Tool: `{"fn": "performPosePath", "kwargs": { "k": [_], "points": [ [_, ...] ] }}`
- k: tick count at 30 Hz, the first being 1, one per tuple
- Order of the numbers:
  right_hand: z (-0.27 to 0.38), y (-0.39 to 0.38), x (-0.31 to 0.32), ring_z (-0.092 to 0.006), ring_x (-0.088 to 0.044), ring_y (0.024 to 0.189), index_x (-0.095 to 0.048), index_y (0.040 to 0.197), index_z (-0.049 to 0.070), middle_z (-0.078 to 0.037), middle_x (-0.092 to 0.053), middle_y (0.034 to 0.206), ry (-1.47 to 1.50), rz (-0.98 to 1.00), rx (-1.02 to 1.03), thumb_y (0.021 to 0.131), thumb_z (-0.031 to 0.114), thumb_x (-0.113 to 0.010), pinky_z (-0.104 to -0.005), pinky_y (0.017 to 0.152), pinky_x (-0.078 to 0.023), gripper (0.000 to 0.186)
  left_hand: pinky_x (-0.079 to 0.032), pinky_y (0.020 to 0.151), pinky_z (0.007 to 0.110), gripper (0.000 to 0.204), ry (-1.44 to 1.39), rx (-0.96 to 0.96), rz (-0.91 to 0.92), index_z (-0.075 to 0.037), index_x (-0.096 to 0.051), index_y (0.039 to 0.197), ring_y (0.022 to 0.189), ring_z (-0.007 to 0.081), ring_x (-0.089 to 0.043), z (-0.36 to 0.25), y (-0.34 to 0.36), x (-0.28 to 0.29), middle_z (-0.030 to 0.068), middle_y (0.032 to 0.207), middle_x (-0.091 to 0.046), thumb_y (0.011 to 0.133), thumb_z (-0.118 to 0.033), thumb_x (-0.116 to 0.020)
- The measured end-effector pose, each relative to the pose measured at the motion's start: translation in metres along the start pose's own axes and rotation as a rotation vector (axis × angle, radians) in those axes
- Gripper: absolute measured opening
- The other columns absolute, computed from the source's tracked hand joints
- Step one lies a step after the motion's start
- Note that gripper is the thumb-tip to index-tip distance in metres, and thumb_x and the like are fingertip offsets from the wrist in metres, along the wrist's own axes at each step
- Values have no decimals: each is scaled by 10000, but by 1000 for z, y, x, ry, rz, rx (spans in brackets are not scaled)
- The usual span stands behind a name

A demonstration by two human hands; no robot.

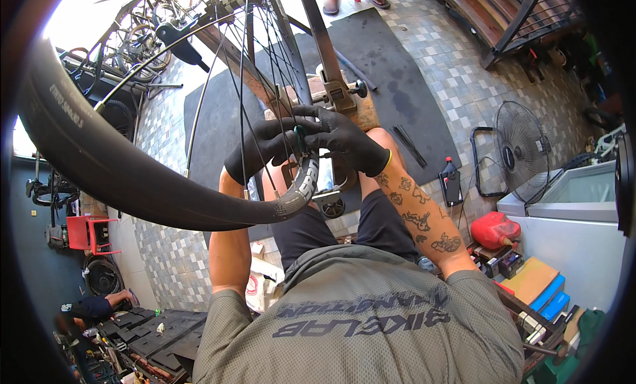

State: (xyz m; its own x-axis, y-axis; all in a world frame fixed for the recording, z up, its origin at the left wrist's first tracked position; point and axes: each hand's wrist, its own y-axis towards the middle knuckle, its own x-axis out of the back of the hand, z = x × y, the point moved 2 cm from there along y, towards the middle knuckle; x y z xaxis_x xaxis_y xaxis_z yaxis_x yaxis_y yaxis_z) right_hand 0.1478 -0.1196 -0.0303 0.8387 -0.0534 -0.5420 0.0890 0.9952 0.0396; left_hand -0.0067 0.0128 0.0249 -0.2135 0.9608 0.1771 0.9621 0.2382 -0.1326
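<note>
A bicycle wheel with a dark rim [307, 178] and thin black spokes stands upright in a metal truing stand [338, 96]. A black tyre [152, 178] curves large across the left foreground. My left hand [265, 144], in a black glove, reaches in among the spokes with its fingers bent. From the other side my right hand [346, 140], gloved alike, comes to the rim with closed fingers. Between the fingertips of both hands sits a small green spoke wrench [300, 137], partly covered. Which hand bears more of its grip is hard to see.
Dark mat [404, 86] lies under the stand, with thin black rods [411, 147] and a black bottle [450, 166] to the right. Further right stand a fan [520, 152], a red jerrycan [495, 230] and a white chest freezer [570, 238]. Bicycles crowd the far left.
</note>
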Motion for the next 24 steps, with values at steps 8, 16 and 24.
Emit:
{"fn": "performPosePath", "kwargs": {
  "k": [8,16,24],
  "points": [
    [18,-12,-3,-192,-660,1139,-324,1606,6,-145,-672,1287,-165,130,-3,907,80,-742,-324,977,-526,818,-424,553,221,365,1,-23,-159,20,-693,1132,651,42,-548,-10,-2,-15,-13,805,-652,1013,-325,-713],
    [16,-7,-4,-149,-660,1164,-398,1576,11,-110,-681,1309,-87,171,-69,953,32,-688,-287,975,-530,687,-412,534,266,294,279,-81,-613,-2,-641,780,620,55,-554,-41,-14,-61,8,638,-602,923,-184,-821],
    [16,-9,-11,-121,-667,1139,-440,1556,20,-93,-697,1282,-37,110,-63,945,0,-687,-271,960,-540,660,-528,745,247,505,-36,149,97,24,-633,1377,931,108,-636,-25,-4,-6,101,1303,-652,1024,-335,-673]
  ]
}}
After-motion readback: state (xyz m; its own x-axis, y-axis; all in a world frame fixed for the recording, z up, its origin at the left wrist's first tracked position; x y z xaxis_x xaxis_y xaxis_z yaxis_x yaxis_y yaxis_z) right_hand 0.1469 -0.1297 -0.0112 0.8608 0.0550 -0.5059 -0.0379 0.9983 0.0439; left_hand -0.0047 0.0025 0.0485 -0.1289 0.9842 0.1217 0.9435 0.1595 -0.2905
